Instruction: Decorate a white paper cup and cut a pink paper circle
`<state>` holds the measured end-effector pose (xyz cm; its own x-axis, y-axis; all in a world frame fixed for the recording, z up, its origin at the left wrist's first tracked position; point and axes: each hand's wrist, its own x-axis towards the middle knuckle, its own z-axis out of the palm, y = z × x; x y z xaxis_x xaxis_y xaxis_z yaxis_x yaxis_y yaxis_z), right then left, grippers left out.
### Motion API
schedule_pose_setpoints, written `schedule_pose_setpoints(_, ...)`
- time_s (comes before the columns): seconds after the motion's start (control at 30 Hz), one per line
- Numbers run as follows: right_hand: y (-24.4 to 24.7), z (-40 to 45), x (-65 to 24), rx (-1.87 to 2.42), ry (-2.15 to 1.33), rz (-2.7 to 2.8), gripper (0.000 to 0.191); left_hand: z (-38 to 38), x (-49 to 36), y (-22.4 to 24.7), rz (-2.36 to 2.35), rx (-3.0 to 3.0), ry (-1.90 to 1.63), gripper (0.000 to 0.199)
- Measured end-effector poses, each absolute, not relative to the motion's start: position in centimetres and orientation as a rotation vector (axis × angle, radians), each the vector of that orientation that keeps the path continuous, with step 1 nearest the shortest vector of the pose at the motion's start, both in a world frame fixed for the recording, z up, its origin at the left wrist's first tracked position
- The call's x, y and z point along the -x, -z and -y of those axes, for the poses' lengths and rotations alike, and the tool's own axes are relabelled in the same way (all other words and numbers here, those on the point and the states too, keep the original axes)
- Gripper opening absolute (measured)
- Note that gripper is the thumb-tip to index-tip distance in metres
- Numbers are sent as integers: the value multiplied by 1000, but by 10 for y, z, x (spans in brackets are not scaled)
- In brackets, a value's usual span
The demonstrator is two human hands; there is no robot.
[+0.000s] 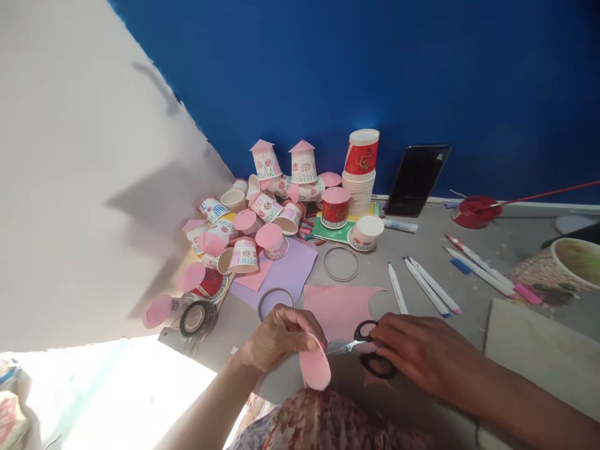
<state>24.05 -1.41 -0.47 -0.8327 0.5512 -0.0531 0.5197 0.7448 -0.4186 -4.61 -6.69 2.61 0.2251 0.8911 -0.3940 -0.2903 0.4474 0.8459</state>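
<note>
My left hand [285, 337] pinches a rounded piece of pink paper [316, 367] between thumb and fingers, near the table's front edge. From the right, my right hand [417, 350] grips black-handled scissors [349, 347] by their loops. The handles stand apart, and the blades point left to the edge of the pink paper; their tips are hidden behind it. Just beyond both hands lies a larger pink sheet [340, 306] with a curved cut-out on its right side. A pink scrap [376, 378] sits below the scissors.
Decorated paper cups [244, 255] with pink tops pile up at the back left. A cup stack [360, 187] and a phone [417, 180] stand by the blue wall. Markers [426, 287] lie to the right, a tape roll [193, 319] to the left, a metal ring [341, 279] mid-table.
</note>
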Motion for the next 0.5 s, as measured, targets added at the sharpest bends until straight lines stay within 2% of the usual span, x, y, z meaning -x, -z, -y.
schedule_pose_setpoints(0.17, 4, 13, -234, 974, -651, 2898, 12, 61, 54, -26, -1017, -676, -970, 28)
schedule_pose_setpoints(0.33, 8, 12, -233, 1002, -698, 2888, 14, 50, 66, -34, -796, -759, -1099, 18)
schedule_pose_setpoints(0.43, 9, 10, -232, 977, -680, 2893, 7, 40, 55, -28, -730, -795, -1102, 15)
schedule_pose_setpoints(0.5, 9, 9, -232, 948, -633, 2901, 11, 36, 42, -19, -743, -769, -1071, 14)
